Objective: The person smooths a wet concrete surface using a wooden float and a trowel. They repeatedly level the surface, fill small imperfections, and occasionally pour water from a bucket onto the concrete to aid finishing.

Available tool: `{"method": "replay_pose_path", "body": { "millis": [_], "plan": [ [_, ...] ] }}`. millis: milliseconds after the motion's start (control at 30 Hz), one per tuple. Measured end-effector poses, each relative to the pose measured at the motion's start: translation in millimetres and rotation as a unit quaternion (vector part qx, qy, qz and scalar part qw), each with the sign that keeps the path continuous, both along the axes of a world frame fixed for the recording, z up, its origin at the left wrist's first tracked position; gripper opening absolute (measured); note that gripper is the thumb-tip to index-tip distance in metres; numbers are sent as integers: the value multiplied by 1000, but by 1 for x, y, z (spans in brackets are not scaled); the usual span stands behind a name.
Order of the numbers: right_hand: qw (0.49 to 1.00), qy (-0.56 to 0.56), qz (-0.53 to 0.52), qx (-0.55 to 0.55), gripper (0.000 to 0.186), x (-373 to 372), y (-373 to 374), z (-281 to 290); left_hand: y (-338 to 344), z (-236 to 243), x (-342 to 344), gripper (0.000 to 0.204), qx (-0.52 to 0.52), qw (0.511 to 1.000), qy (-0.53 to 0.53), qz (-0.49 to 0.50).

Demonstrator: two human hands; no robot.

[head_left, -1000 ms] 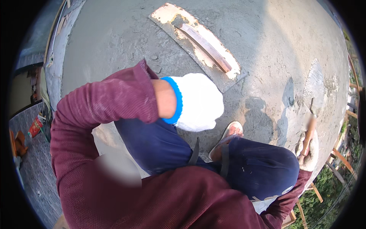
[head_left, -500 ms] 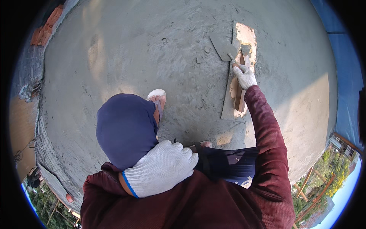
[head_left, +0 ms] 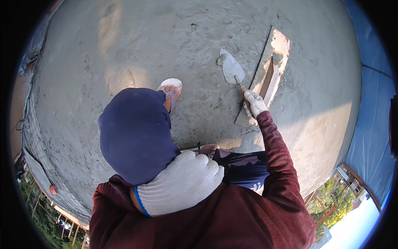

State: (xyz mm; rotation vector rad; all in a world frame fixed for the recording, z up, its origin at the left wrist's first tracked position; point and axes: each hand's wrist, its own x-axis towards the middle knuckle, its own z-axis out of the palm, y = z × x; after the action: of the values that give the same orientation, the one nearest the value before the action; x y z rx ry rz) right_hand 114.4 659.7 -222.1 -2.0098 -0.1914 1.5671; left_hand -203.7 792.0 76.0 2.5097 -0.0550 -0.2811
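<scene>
While crouched over wet grey cement floor (head_left: 124, 50), gripped the wooden handle of a pointed steel trowel (head_left: 230, 66) in the white-gloved right hand (head_left: 253, 103), fingers clenched round it. Laid the trowel's blade flat on the cement, just left of a long wooden float board (head_left: 270, 72) lying beside it. Rested the white knit-gloved left hand (head_left: 180, 182) on the dark blue knee (head_left: 134, 133), fingers curled loosely, grasping nothing. Planted a sandalled foot (head_left: 171, 88) on the cement, well left of the trowel.

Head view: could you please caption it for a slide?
Gloved right hand works a trowel on wet cement.
</scene>
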Motion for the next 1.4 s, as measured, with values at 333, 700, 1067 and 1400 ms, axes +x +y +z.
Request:
{"method": "replay_pose_path", "body": {
  "millis": [333,700,1067,1400],
  "plan": [
    [832,282,-330,345,40,-193,78,-120,-28,-25,-28,24,196,963,-166,83],
    [821,-285,303,392,54,-190,253,103,-7,0,-38,21,76,961,-181,195],
    [955,-186,-172,154,32,1,60,34,33,-3,-13,29,-8,998,-16,65],
    [903,-70,-185,381,72,-82,112,213,68,-22,73,71,-530,715,-76,451]
  ]
}}
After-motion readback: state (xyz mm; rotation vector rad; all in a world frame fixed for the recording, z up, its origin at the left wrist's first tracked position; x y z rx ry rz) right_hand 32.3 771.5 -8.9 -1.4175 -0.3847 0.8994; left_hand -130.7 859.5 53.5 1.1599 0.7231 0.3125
